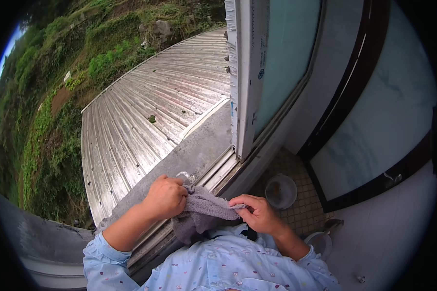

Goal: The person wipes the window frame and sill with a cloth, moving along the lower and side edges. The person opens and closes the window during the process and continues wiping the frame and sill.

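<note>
Stretched between my two hands over the window sill is a grey-purple towel, bunched and hanging down in folds. My left hand is closed in a fist around its left end, on the outer side of the window track. With thumb and fingers my right hand pinches the towel's right edge, on the room side. The towel's lower folds hang in front of my light blue patterned shirt and hide part of the track.
A sliding window frame with frosted glass stands upright ahead. Outside lie a concrete ledge, a corrugated metal roof and a green slope. Indoors, a white bucket stands on the tiled floor near a dark-framed door.
</note>
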Motion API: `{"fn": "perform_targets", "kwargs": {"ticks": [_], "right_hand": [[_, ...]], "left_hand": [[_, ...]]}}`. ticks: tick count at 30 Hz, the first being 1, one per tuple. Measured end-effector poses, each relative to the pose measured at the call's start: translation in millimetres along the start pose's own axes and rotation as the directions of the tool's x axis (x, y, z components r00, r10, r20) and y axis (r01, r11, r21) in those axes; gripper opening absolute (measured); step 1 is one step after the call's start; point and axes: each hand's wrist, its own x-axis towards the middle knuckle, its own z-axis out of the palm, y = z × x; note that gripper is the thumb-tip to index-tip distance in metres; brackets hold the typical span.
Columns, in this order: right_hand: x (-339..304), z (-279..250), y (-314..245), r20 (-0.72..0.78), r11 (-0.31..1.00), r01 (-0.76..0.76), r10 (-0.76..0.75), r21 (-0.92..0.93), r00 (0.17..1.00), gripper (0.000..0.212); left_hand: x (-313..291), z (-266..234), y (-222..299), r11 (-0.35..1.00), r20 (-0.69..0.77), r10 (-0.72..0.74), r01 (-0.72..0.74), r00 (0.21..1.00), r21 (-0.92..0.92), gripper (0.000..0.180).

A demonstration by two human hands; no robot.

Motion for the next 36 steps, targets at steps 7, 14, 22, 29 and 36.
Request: {"fn": "perform_targets", "kwargs": {"ticks": [7, 14, 22, 29, 36], "right_hand": [[11, -6, 5, -0.3, 0.863, -0.181, 0.35, 0.471, 0.887, 0.02], [37, -22, 18, -0.488, 0.858, -0.033, 0.323, 0.513, 0.811, 0.014], [15, -14, 36, -0.382, 0.868, -0.184, 0.381, 0.461, 0.842, 0.015], [15, -24, 27, -0.415, 0.878, -0.144, 0.354, 0.457, 0.838, 0.015], [11, -25, 11, -0.414, 0.897, -0.142, 0.327, 0.418, 0.849, 0.018]], "left_hand": [[30, -15, 30, 0.915, -0.309, -0.087, -0.046, 0.947, -0.401, 0.025], [86, 40, 63, 0.953, -0.345, 0.028, -0.129, 0.938, -0.273, 0.035], [96, 56, 71, 0.992, -0.39, 0.11, -0.123, 0.914, -0.008, 0.047], [109, 60, 67, 0.988, -0.388, 0.151, -0.126, 0.909, 0.089, 0.037], [90, 51, 59, 0.991, -0.306, 0.112, -0.129, 0.945, -0.036, 0.038]]}}
